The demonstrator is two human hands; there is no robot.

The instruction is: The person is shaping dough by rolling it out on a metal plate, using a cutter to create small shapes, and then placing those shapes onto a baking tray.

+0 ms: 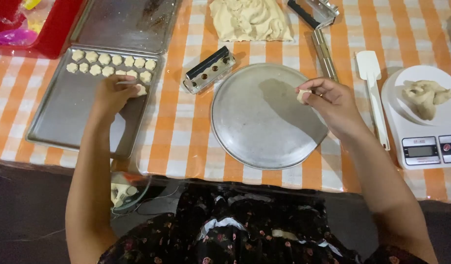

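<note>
2 hands (pixel 113 95) (pixel 328 100) over orange-checked tablecloth (pixel 176 122)

Dull brushed-metal round pan (pixel 250 142) and baking tray (pixel 64 117), soft matt dough (pixel 250 19), glossy checked plastic tablecloth (pixel 176 127).

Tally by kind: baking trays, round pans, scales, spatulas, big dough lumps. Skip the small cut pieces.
Rectangular metal baking trays: 2
Round metal pan: 1
White digital kitchen scale: 1
White plastic spatula: 1
Large pale dough lumps: 2
Total: 7
</note>
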